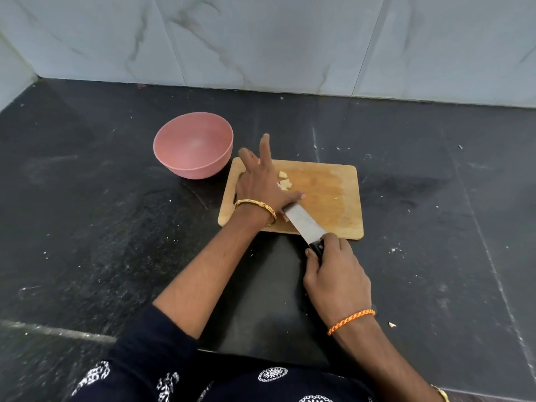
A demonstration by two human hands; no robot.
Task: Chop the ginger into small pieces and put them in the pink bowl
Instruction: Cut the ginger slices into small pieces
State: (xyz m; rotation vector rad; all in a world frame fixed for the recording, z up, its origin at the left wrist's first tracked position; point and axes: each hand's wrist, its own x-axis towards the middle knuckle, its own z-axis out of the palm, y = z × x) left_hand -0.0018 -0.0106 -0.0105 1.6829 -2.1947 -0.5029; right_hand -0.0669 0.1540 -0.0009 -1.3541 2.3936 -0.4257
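knife tip and some ginger behind left hand

A wooden cutting board is laid on the dark desk, with a pink bowl set just beside its far left corner. Cut ginger pieces are seen on the board, partly covered by the left hand, fingers extended. A knife is gripped at its black handle by the right hand, its blade angled over the board.

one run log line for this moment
stage: chopping | right hand: grips knife | left hand: over ginger pieces, board | pink bowl: empty
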